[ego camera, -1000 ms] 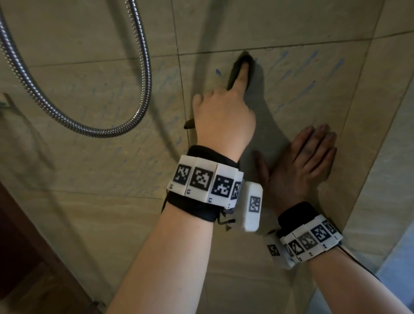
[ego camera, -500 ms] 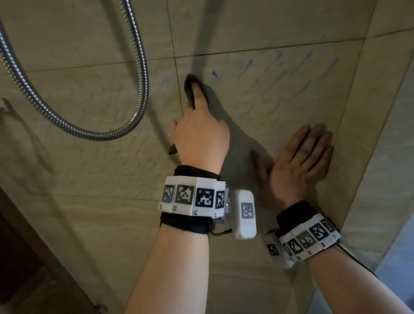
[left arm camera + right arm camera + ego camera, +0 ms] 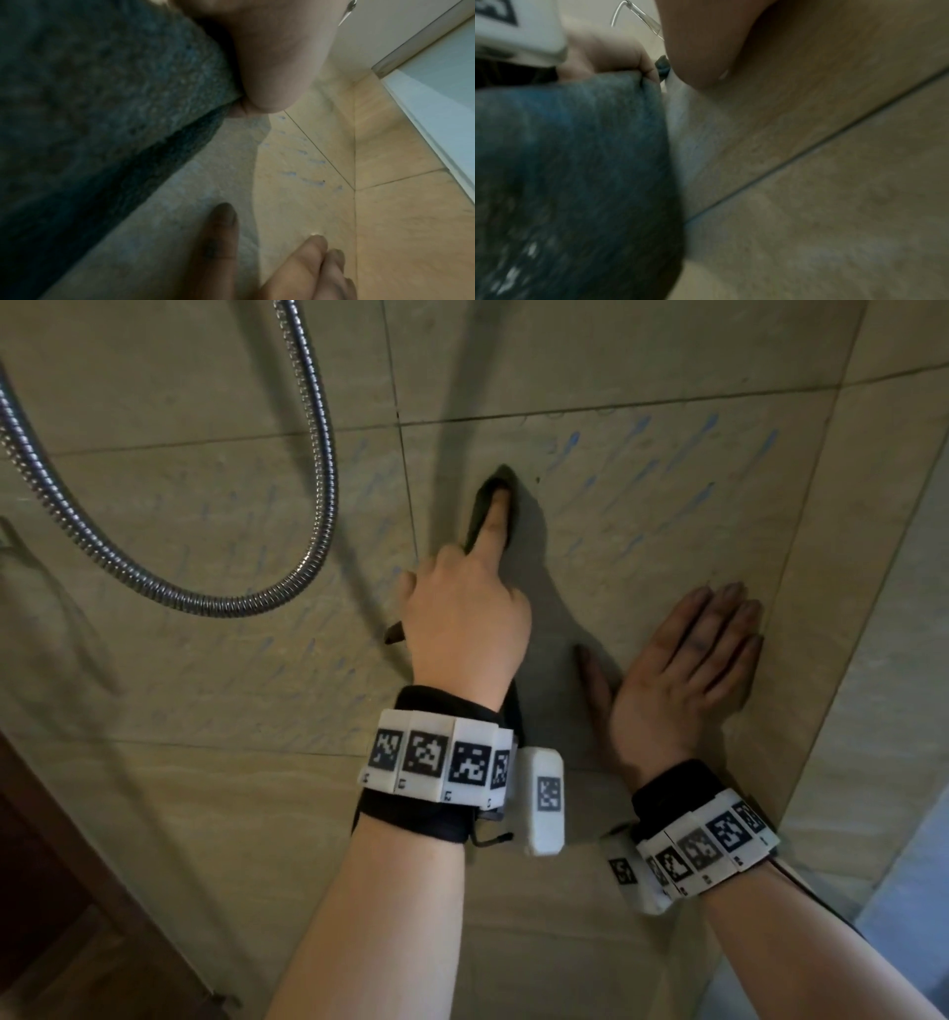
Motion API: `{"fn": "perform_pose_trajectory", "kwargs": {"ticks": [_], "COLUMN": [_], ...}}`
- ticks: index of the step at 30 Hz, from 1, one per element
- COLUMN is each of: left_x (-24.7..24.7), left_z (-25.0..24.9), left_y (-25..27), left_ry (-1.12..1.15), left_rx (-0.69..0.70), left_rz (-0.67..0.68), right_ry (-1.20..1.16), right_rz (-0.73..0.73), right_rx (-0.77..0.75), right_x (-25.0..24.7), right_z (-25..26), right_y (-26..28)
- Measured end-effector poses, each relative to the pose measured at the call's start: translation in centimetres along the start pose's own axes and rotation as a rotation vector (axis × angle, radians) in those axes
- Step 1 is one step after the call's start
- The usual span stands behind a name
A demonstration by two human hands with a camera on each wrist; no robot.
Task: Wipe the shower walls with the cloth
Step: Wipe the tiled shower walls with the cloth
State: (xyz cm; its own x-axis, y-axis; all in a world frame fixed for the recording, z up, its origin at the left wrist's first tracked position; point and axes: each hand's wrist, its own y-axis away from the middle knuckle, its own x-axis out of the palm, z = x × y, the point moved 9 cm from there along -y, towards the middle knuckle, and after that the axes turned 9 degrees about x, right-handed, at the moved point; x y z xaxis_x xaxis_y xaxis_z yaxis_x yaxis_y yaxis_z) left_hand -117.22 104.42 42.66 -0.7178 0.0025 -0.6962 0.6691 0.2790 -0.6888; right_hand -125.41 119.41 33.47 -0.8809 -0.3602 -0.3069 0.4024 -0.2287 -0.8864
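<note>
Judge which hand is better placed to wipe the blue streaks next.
Left. The left hand already grips the dark cloth, index finger pressing it to the wall beside the blue streaks. The right hand lies flat on the tile, holding nothing.

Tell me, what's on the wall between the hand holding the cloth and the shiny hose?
Only wall. In the head view, the stretch between the left hand gripping the cloth and the hose is bare tile with faint blue streaks and one grout line.
</note>
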Motion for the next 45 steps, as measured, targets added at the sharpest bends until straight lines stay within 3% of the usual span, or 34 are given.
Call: {"fn": "perform_pose_trajectory", "kwargs": {"ticks": [5,13,23,30,38,42,45], "left_x": [-0.9,1.1,-0.8,2.4,-0.7,-1.2,-0.3], "left_z": [1.1,-3.2,-0.6,-2.9,0.0,-1.6,-3.6], "left_y": [-1.0,-0.5,-1.4,1.0,-0.7,-2.1,-2.1], "left_ry": [0.101,0.055,0.132,0.043,0.116,0.216,0.171], "left_rx": [-0.084,0.1,-0.047,0.077,-0.088,-0.075,0.007], "left_rz": [-0.019,0.096,-0.015,0.131,-0.017,-0.035,0.03], "right_ry": [-0.02,-0.017,-0.013,0.013,0.005,-0.015,0.018], "right_rz": [-0.006,0.025,-0.004,0.022,-0.022,-0.015,0.02], "right_rx": [0.019,0.04,0.022,0.033,0.015,0.053,0.061], "right_x": [0.2,0.0,-0.1,-0.1,-0.1,-0.1,0.2], "right_z": [-0.2,-0.1,-0.1,0.0,-0.2,-0.2,-0.1], "right_y": [-0.1,0.1,0.0,-0.1,-0.1,0.0,0.0]}}
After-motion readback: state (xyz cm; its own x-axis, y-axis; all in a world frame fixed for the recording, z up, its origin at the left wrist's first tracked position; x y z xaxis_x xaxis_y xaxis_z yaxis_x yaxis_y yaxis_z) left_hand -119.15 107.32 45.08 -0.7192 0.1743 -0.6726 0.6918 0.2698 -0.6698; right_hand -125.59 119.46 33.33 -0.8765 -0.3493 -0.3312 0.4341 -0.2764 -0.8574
